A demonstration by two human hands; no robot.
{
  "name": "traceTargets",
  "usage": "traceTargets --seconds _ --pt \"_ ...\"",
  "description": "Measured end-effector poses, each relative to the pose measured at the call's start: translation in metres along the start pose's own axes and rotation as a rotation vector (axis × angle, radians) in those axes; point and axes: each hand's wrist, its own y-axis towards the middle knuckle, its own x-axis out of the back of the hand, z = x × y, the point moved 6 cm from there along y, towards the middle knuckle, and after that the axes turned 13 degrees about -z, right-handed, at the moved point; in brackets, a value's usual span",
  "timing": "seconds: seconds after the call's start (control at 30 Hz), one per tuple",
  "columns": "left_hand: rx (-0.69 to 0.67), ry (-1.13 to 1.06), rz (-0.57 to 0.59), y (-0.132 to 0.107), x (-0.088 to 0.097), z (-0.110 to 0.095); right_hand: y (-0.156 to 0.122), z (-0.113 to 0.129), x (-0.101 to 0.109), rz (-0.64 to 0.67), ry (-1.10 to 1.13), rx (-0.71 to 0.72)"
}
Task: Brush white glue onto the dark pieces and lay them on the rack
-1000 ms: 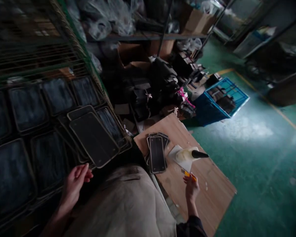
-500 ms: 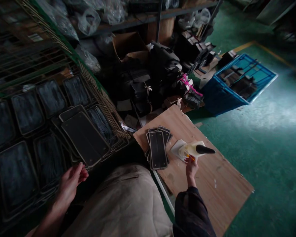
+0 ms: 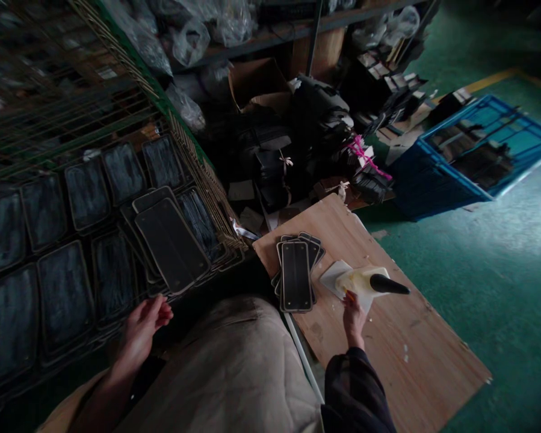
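My right hand [image 3: 354,319] is closed on a small orange-handled tool [image 3: 351,296], whose working end I cannot make out. It is beside a cream-coloured glue bottle with a black tapered nozzle [image 3: 390,285], tilted on a white plate [image 3: 336,273]. To the left of these, several flat black panels with pale edges [image 3: 296,276] lie in a crooked stack on the wooden board [image 3: 414,343]. My left hand [image 3: 144,328] hovers with fingers curled together and nothing visible in them. Just above its fingertips is the corner of another black panel [image 3: 173,243], topping a pile.
Rows of dark, streaked panels [image 3: 65,294] lie at the left, beside a green-edged wire mesh [image 3: 193,144]. Behind the board stand tied black stacks [image 3: 270,168] and an open carton [image 3: 259,81]. A blue crate [image 3: 446,180] stands on the green floor at right.
The view has swung left, so the scene sits farther right. My right hand has shifted slightly left relative to the bottle. My left hand keeps its curled pose near the panel pile.
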Motion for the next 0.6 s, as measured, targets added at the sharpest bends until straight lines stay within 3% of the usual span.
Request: traceTargets --seconds 0.2,0.37,0.6 --pt "-0.023 0.001 0.031 -0.001 -0.01 -0.007 -0.017 0.006 0.021 0.041 -0.046 0.06" --pt "-0.032 -0.001 0.032 0.001 -0.013 -0.007 -0.021 0.011 0.034 -0.033 0.041 -0.031" --pt "-0.017 -0.012 0.037 0.003 -0.015 -0.005 -0.015 0.015 0.016 -0.212 0.358 -0.262"
